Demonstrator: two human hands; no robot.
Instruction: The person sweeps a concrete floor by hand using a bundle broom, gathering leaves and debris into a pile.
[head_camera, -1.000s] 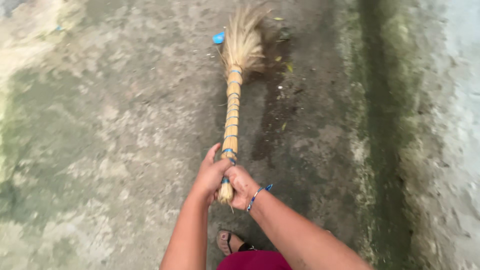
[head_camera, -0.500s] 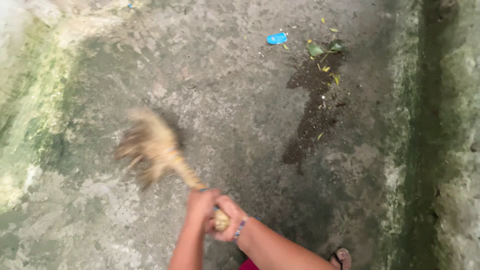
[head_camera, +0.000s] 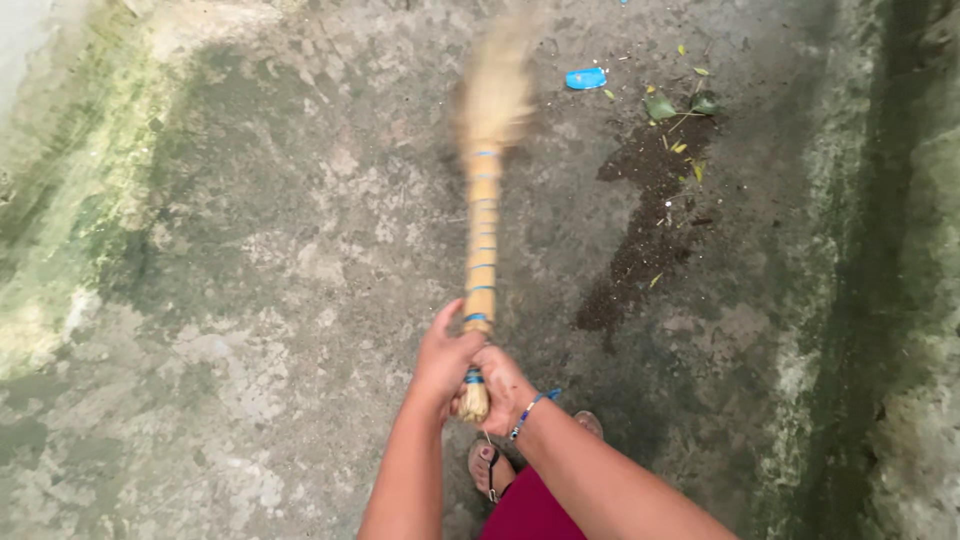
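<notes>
A straw hand broom (head_camera: 482, 230) with blue bindings points straight ahead over the concrete ground, its bristle end blurred. My left hand (head_camera: 443, 358) and my right hand (head_camera: 503, 385) both grip the butt of its handle. A blue bracelet sits on my right wrist. Ahead and to the right lies a dark strip of swept dirt (head_camera: 645, 230) with green leaves (head_camera: 661, 106) and a small blue scrap (head_camera: 586, 78) near its far end.
Mossy concrete ground (head_camera: 250, 260) stretches all around. A damp green gutter (head_camera: 860, 270) runs along the right side. My sandalled foot (head_camera: 490, 465) and a dark red garment show at the bottom edge.
The broom has swung from low on the left back to pointing straight ahead. My hands have risen slightly in view.
</notes>
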